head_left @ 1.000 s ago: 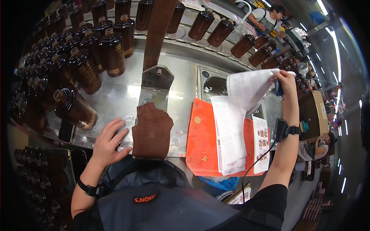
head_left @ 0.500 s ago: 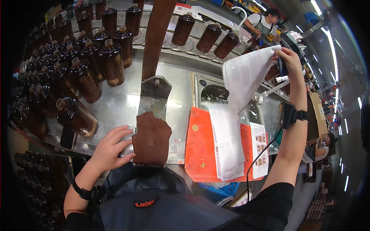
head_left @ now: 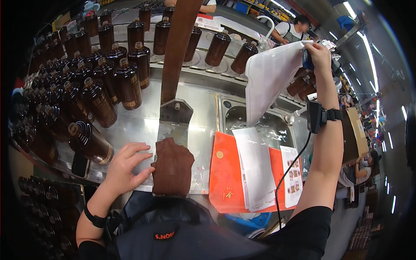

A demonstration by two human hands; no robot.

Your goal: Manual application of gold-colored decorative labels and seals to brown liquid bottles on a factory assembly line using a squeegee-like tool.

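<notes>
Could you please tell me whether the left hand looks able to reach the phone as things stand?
Probably yes: the left hand looks empty, and nothing seems to stand between it and the phone, though a bottle stands close beside the phone.

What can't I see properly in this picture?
All in the head view:
Blue thing: partly hidden by the right hand.
Sink: far edge partly behind the white sheet.
Leftmost bottles: lost in the picture's dark edge.
Counter under the brown sheet: covered.
</notes>
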